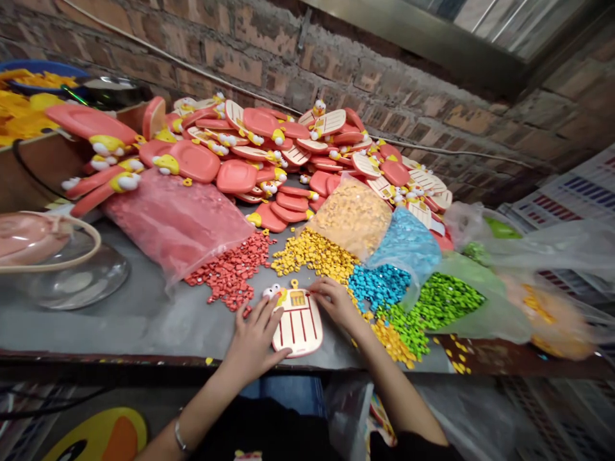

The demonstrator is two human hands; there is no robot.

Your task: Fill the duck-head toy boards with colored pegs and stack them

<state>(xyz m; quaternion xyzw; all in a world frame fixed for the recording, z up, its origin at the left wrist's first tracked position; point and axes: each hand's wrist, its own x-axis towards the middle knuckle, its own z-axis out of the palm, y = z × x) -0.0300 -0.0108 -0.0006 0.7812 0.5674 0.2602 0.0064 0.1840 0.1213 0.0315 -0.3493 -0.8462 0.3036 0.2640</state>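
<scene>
A cream plastic toy board (298,330) with red slots, a red rim and a duck head with bulging white eyes lies flat at the table's front edge. My left hand (254,336) holds its left side, fingers along the upper left and thumb at the lower edge. At the board's upper right corner, beside a small window with yellow pieces in it, my right hand (337,306) has its fingertips drawn together; whatever is between them is too small to make out. Loose red beads (230,275) and yellow beads (314,253) lie just beyond the hands.
Many red-backed duck boards (195,160) are piled against the brick wall (269,51). Bags of red (177,218), yellow (355,211) and blue pieces (408,240) lean before them. Blue beads (379,286) and green beads (444,301) spread rightward. A clear domed container (77,275) stands left.
</scene>
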